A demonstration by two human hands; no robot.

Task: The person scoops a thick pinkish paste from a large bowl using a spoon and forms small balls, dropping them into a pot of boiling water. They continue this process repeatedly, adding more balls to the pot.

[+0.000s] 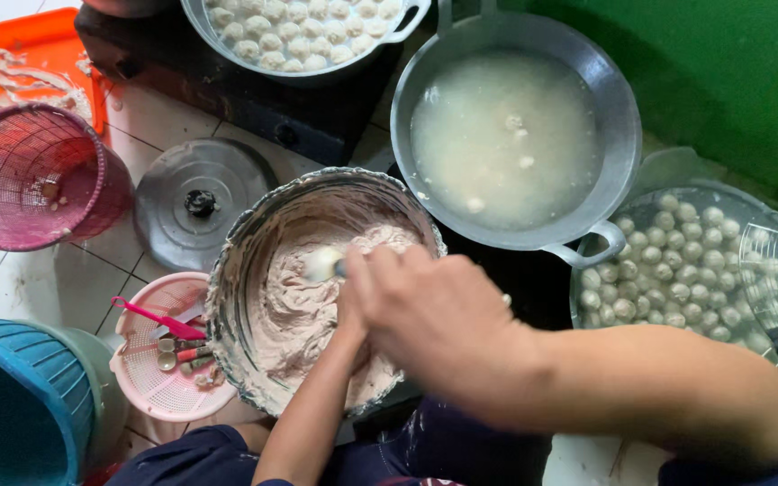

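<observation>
On the tiled floor, left of centre, the big metal bowl (317,288) holds pinkish-grey paste (294,306), which looks soft, sticky and dense, likely to cling and sag, best scooped in small lumps. The left hand (353,310) is mostly hidden behind the right, so its grip cannot be told. The right hand (434,319) closes its grip on a spoon (326,264) over the paste. Further right sits a wok (515,135) of cloudy water.
</observation>
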